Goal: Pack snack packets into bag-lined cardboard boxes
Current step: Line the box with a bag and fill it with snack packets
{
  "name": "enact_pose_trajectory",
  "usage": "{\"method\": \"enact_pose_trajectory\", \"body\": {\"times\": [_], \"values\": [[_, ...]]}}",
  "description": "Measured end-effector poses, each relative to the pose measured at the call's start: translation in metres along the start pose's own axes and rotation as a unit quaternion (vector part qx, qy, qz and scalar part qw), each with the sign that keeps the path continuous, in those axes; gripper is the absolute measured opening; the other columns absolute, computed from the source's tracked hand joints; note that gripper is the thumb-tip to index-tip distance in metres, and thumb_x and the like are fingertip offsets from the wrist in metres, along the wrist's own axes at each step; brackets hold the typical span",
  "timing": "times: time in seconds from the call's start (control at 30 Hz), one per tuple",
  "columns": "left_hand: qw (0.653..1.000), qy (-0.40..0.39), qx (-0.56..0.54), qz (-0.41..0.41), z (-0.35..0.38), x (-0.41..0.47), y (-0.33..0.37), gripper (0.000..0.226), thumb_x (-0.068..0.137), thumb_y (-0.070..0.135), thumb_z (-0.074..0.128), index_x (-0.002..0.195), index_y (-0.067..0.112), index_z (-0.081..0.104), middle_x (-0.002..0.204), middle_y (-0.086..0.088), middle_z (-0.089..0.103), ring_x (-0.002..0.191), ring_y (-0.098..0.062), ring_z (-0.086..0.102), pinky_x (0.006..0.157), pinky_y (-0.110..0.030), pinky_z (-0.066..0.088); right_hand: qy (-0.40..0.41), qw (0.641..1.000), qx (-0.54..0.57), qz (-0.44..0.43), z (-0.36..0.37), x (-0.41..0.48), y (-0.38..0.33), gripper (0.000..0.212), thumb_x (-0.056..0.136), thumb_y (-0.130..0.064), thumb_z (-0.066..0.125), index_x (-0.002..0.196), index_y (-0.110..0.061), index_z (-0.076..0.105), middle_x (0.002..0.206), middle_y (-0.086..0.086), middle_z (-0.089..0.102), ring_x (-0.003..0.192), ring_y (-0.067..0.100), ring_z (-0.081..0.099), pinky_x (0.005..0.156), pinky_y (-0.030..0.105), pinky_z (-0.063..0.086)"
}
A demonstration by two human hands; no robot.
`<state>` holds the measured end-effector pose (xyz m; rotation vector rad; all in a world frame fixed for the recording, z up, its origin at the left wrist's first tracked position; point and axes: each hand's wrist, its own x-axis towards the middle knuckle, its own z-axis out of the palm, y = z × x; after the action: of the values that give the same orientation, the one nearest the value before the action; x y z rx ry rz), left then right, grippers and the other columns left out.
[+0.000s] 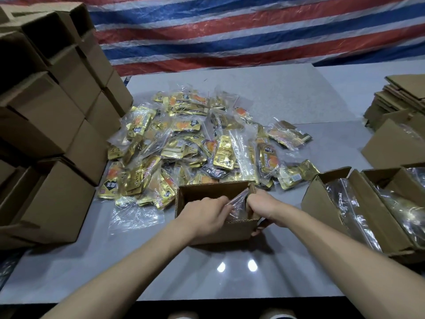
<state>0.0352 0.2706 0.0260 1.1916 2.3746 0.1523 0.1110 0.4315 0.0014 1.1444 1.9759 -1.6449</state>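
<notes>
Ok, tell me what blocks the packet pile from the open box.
Nothing lies between the packet pile and the box next to it. Only the clear bag, held by the left hand and right hand, crosses the opening.

Left hand (202, 214) fingertips are hidden in the clear bag (236, 200). Right hand (262, 206) fingers are concealed behind the right wall of the box (213, 229). The box floor is not visible. Print on the snack packets (200, 139) is illegible. Lined boxes (322, 203) at right are cropped.

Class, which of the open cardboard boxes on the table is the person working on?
The small centre box, in front of the packet pile: left hand and right hand work at it. The two bag-lined boxes at right sit untouched.
</notes>
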Motion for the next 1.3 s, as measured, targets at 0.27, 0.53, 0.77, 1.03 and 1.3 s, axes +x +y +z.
{"method": "enact_pose_trajectory", "body": {"times": [0.27,0.53,0.77,1.03,1.3], "values": [[0.959,-0.182,-0.168,-0.136,-0.003,0.033,-0.014,0.06,0.107,0.053,0.018,0.095,0.024,0.069,0.107,0.0,0.066,0.104,-0.021,0.057,0.097,-0.03,0.04,0.015,0.999,0.032,0.0,-0.002,-0.003,0.003,0.022,0.08,-0.001,0.048,0.101,-0.006,0.053,0.095,0.021,0.057,0.054,0.039,0.065,0.051,0.045,0.058],[0.969,0.239,0.031,-0.049,0.016,-0.009,-0.009,0.048,0.104,0.051,0.029,0.097,0.023,0.067,0.1,0.002,0.066,0.098,-0.023,0.06,0.086,-0.039,0.041,0.02,0.998,0.059,0.016,-0.003,0.005,0.005,0.019,0.093,-0.025,0.059,0.11,-0.015,0.059,0.108,0.02,0.063,0.065,0.044,0.072,0.054,0.054,0.06],[0.935,0.32,0.11,0.107,0.047,-0.045,-0.064,0.035,0.081,0.055,0.074,0.091,0.022,0.072,0.084,0.009,0.07,0.082,-0.017,0.068,0.102,-0.037,0.039,0.008,0.995,0.042,-0.085,-0.007,0.014,0.002,0.084,0.085,-0.081,0.041,0.154,-0.034,0.033,0.156,-0.007,0.038,0.138,0.021,0.044,0.103,0.036,0.035],[0.956,0.283,0.068,0.015,0.035,-0.044,-0.051,0.036,0.061,0.043,0.093,0.093,0.031,0.079,0.087,0.012,0.077,0.13,-0.03,0.055,0.114,-0.062,0.025,0.254,0.954,0.117,-0.11,-0.023,0.06,0.006,0.045,0.097,-0.047,0.058,0.09,-0.005,0.071,0.079,0.007,0.071,0.071,0.025,0.064,0.065,0.037,0.048],[0.966,0.255,-0.016,0.041,0.042,-0.043,-0.051,0.043,0.042,0.044,0.1,0.08,0.04,0.08,0.067,0.017,0.07,0.076,-0.012,0.071,0.05,-0.014,0.049,0.27,0.939,-0.179,-0.112,-0.039,0.082,0.003,0.037,0.078,-0.044,0.08,0.098,-0.021,0.057,0.094,-0.003,0.062,0.086,0.017,0.063,0.075,0.034,0.052]]}}
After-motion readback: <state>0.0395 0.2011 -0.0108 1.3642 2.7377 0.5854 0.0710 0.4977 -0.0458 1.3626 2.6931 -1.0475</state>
